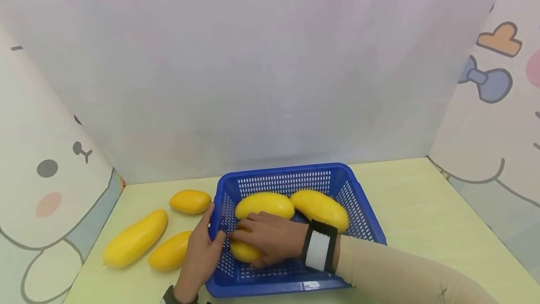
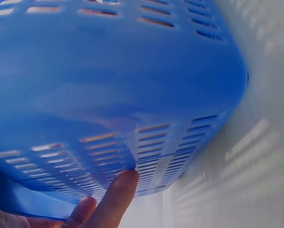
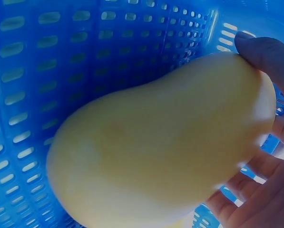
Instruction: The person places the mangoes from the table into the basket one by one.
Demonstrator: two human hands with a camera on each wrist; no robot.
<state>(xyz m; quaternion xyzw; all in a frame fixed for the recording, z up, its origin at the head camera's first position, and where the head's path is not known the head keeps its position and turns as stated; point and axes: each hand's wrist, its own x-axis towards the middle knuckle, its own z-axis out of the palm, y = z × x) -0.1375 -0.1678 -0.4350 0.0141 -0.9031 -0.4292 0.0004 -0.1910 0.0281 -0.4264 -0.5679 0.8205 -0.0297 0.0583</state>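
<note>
A blue perforated plastic basket (image 1: pixel 274 290) stands on the table with several yellow mangoes inside. My left hand (image 1: pixel 202 252) grips its left rim, the thumb over the edge; in the left wrist view the fingers (image 2: pixel 115 197) lie against the outer slotted wall. Inside the basket, my right hand (image 1: pixel 272 236) holds a yellow mango (image 1: pixel 242 251) near the left wall, partly covered by the hand. The right wrist view shows that mango (image 3: pixel 156 142) with thumb and fingers around one end. Behind it lie a mango (image 1: pixel 265 204) and another mango (image 1: pixel 322 209) to the right.
Left of the basket, three more mangoes rest on the pale yellow table (image 1: pixel 430 229): a long mango (image 1: pixel 136 238), a smaller mango (image 1: pixel 169 252) partly behind the left hand, and a short mango (image 1: pixel 191 201). A grey-white wall (image 1: pixel 261 69) rises behind, with cartoon-printed panels on both sides.
</note>
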